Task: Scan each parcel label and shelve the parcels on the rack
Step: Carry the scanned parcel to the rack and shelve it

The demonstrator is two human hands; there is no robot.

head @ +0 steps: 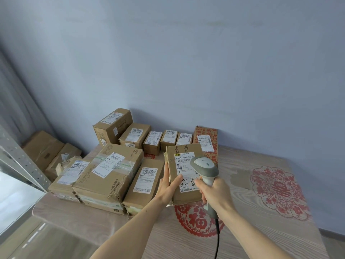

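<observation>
- L hand [169, 184] grips the parcel [183, 172] by its left edge, thumb on top near the label [186, 171], fingers along the side; box tilted up toward the camera, far end higher.
- R hand [211, 190] wrapped round the scanner [204, 168] grip; scanner head sits over the label's upper right, just above the barcode, cable trailing down toward the person.
- Parcel is dead centre btwn both hands, over the counter [242, 212] front-middle; long axis runs away from the person, label facing up.
- Judgement: scan step in hand, shelving not yet started for this box.
- Rack [20, 161] post shows at far left, well apart from the parcel; L hand is nearer to it & already carries the box, so the coming move prob. swings left.
- Other boxes [110, 174] w/ labels sit in rows on the counter's left & back, lots left to do.
</observation>
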